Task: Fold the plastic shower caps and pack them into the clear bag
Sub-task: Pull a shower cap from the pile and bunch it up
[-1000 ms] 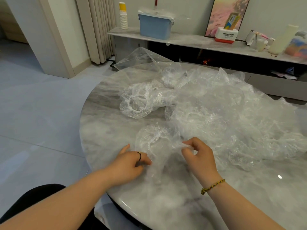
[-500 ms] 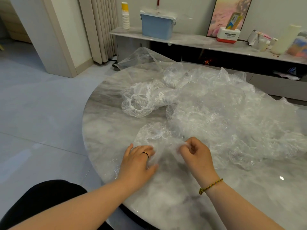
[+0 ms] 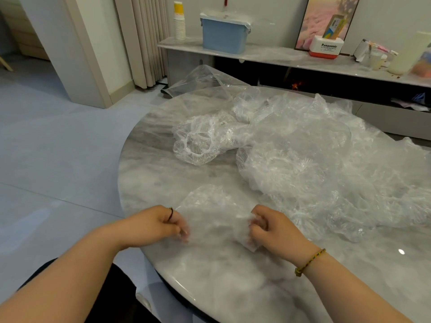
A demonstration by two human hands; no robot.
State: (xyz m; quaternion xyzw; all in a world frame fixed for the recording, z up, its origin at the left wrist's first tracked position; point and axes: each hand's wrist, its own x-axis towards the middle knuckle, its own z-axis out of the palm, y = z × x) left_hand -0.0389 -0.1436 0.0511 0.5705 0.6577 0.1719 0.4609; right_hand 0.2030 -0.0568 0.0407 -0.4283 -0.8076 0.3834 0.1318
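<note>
A clear plastic shower cap [image 3: 214, 206] lies stretched flat on the marble table [image 3: 149, 159] between my hands. My left hand [image 3: 161, 223] pinches its left edge with curled fingers. My right hand [image 3: 270, 227] grips its right edge in the same way. A crumpled shower cap [image 3: 198, 141] sits farther back at the table's middle. To the right spreads a big heap of several clear caps [image 3: 326, 164]. A clear bag [image 3: 200, 80] lies at the table's far edge, partly overhanging it.
Behind the table runs a low marble shelf [image 3: 268, 54] with a blue lidded box [image 3: 224, 34], a stack of paper cups [image 3: 179, 22] and a white Panasonic box [image 3: 326, 46]. Tiled floor [image 3: 46, 148] lies left of the table's rim.
My hands have moved apart and toward me, pulling the near shower cap out flat. The left hand went from resting on the plastic to pinching its edge.
</note>
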